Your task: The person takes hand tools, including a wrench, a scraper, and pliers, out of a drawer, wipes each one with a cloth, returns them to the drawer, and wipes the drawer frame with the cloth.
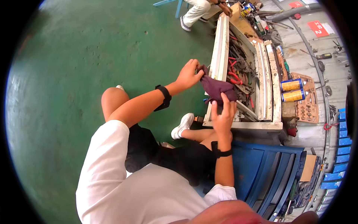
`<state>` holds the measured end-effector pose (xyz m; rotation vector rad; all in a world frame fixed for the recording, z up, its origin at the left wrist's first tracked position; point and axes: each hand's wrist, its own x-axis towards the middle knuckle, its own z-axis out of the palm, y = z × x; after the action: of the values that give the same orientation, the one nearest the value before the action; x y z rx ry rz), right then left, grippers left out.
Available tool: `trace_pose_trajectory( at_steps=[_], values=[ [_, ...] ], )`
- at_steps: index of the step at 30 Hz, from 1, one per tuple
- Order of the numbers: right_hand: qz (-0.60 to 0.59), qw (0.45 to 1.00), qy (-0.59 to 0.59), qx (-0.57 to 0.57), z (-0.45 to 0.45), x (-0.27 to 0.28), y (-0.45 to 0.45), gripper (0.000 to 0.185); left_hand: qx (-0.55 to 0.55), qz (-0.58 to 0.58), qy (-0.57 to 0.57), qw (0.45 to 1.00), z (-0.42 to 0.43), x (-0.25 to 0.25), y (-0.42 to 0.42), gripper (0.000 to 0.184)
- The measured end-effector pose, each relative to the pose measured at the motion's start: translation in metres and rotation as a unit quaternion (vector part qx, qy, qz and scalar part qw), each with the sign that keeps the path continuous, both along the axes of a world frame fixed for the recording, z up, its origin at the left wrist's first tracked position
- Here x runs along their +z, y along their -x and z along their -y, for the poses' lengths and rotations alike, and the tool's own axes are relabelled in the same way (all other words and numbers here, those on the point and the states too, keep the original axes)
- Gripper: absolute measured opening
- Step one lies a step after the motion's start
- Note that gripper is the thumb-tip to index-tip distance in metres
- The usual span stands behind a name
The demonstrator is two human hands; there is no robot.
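Observation:
A dark maroon rag [218,89] is stretched and bunched between my two hands, over the near side of an open tool drawer. My left hand [189,74] pinches one end of it between thumb and fingers. From the near side, my right hand [224,116] grips the bunched part, with its thumb and fingers against the cloth. Whether something is wrapped inside the rag cannot be seen. Just beyond it, the drawer [218,48] holds a jumble of hand tools, among them red-handled pliers [235,78].
Two blue-and-yellow spray cans [292,95] lie by an orange socket set case [307,108]. A blue cabinet [242,168] is near my right arm. At the top, another person [197,11] sits beside the cluttered bench. Green floor [74,67] spreads to the left.

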<state>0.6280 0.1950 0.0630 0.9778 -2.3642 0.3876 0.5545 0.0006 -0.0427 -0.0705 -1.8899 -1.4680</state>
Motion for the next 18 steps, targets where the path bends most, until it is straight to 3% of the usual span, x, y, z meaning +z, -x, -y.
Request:
trace_pose_trajectory(
  at_steps=[2,5,8,9,10,13,18],
  values=[
    [-0.016,0.999,-0.042,-0.025,-0.021,0.002,0.015,0.034,-0.084,0.156,-0.105,0.978,-0.009,0.006,-0.012,0.02],
    [-0.069,0.997,-0.004,-0.044,-0.047,-0.018,0.036,0.036,-0.172,0.146,-0.13,0.965,-0.02,0.025,-0.032,0.022],
    [-0.12,0.99,0.048,-0.05,-0.034,-0.041,0.04,0.038,-0.166,0.162,-0.137,0.963,-0.018,0.029,-0.031,0.02],
    [-0.12,0.986,0.1,-0.053,-0.022,-0.047,0.034,0.039,-0.229,0.207,-0.235,0.922,-0.013,0.032,-0.03,0.019],
    [-0.119,0.98,0.149,-0.058,-0.015,-0.054,0.027,0.04,-0.229,0.208,-0.238,0.921,-0.015,0.023,-0.024,0.019],
    [-0.094,0.99,0.11,0.001,0.006,-0.059,0.012,0.043,-0.182,0.231,-0.404,0.866,-0.012,0.007,-0.006,0.023],
    [-0.02,0.991,0.13,-0.009,-0.019,-0.059,0.009,0.044,-0.219,0.258,-0.399,0.853,-0.029,0.009,-0.002,0.028]
  ],
)
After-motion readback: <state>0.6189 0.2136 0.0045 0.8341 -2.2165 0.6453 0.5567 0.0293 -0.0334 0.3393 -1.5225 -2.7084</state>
